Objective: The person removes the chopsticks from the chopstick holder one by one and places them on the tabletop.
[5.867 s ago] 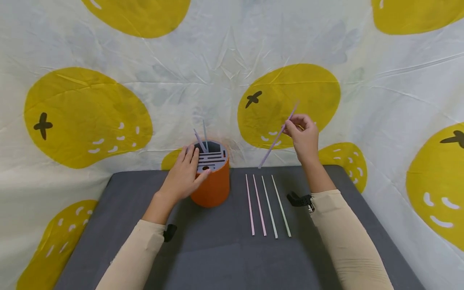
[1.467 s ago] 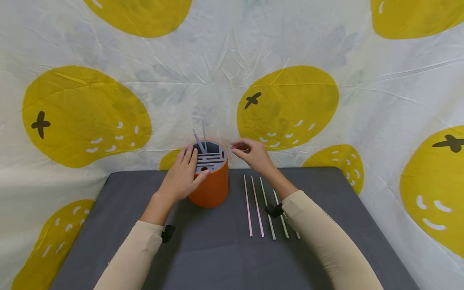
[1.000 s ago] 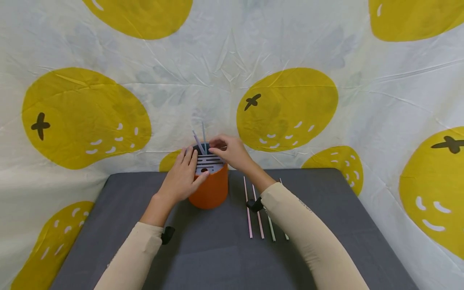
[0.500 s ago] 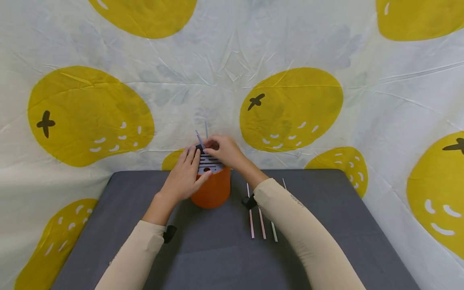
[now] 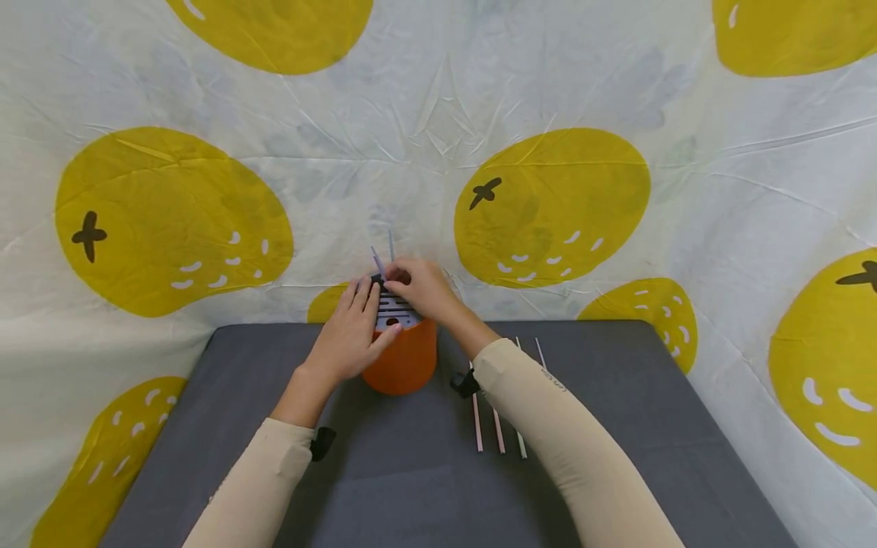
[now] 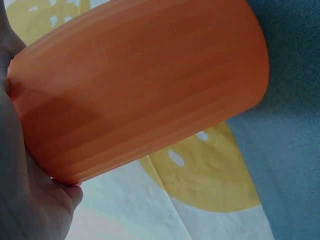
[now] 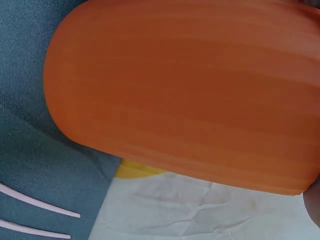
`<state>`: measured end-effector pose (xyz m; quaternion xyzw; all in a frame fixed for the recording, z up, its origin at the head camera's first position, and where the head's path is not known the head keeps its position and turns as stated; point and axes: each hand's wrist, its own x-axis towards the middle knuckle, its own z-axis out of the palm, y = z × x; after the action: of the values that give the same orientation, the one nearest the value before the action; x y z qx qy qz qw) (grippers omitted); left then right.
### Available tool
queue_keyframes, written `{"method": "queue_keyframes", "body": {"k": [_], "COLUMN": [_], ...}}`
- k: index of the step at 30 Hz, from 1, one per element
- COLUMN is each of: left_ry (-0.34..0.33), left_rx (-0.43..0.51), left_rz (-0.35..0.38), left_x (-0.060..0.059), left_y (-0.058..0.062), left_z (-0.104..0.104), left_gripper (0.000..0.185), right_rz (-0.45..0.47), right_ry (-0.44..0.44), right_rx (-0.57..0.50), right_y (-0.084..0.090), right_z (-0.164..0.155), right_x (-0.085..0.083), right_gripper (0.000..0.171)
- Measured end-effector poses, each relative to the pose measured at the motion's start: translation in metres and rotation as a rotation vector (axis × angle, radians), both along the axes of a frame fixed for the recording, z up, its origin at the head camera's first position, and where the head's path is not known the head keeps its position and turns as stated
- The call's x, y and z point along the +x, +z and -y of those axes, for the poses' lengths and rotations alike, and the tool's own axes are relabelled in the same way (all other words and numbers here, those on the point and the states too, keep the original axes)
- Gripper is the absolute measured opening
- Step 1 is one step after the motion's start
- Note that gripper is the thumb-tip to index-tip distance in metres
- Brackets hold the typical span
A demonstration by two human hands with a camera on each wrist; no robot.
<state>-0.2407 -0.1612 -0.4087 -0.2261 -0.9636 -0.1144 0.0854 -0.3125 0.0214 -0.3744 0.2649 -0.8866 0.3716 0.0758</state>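
Note:
An orange cylindrical holder [image 5: 400, 367] with a slotted lilac-grey top stands near the table's back edge. Two thin straws poke up from its dark rear opening: a lavender straw [image 5: 377, 260] leaning left and a bluish straw [image 5: 391, 242] behind. My left hand [image 5: 347, 331] rests on the holder's left rim, fingers straight over the top and thumb along the front. With thumb and index finger, my right hand [image 5: 419, 285] pinches the lavender straw low down at the opening. This hand covers the bluish straw's lower part and the right of the top.
Right of the holder, a row of pale straws lies on the dark grey table [image 5: 404, 472], partly under my right forearm; a pink straw [image 5: 477, 426] is leftmost. In the right wrist view two pink straws [image 7: 42, 204] show. A lemon-patterned cloth [image 5: 342, 190] hangs behind.
Earlier my right hand held a purple straw in the air; since then another straw lies at the row's right end. The right hand has moved left to the holder's opening. The left hand stays.

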Motion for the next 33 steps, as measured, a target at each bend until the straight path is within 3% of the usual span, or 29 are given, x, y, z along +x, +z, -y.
{"method": "queue_keyframes", "body": {"k": [14, 23, 33], "left_ry": [0.008, 0.017, 0.016], "left_rx": [0.016, 0.025, 0.023], "left_rz": [0.006, 0.022, 0.026], "left_x": [0.0, -0.001, -0.001], "left_y": [0.0, 0.001, 0.001], "left_z": [-0.001, -0.001, -0.002], "left_gripper": [0.086, 0.086, 0.087], "right_rz": [0.006, 0.003, -0.044], "right_ry": [-0.034, 0.058, 0.01], "right_rx": [-0.211, -0.589, -0.839], "right_y": [0.02, 0.038, 0.064], "right_z": [-0.012, -0.036, -0.06], "right_x": [0.002, -0.006, 0.001], "right_gripper": [0.015, 0.019, 0.019]}}
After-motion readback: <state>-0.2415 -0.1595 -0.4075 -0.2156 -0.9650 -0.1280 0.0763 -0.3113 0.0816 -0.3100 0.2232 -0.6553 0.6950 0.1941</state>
